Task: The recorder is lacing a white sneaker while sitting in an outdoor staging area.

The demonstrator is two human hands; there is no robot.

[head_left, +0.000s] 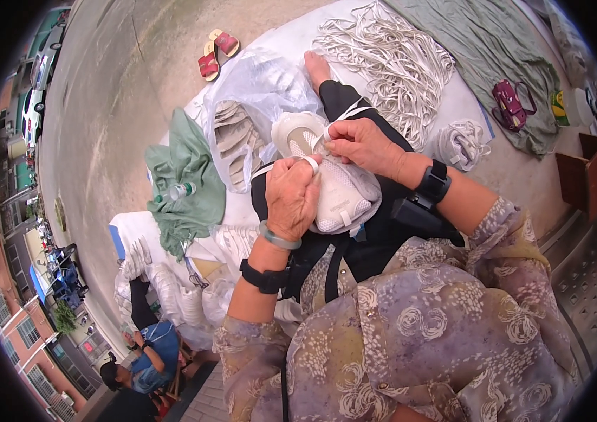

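A white sneaker upper [340,200] with mesh panels lies on the dark cloth over my lap, its pale inside facing up at the far end. My left hand [291,197] is closed at its left side, fingers pinching a white shoelace [310,164]. Over the opposite side, my right hand [368,146] pinches another stretch of lace, whose loose end [352,112] sticks out past the fingers. The laces cross the upper between both hands. My fingers hide part of the eyelets.
Left of my lap, a clear plastic bag [263,81] holds several pale shoe parts. A heap of white laces [397,70] lies ahead on white sheeting. Another laced upper [461,144] rests at right. Green cloth [186,183] carries a plastic bottle [181,190]. A person [147,352] sits lower left.
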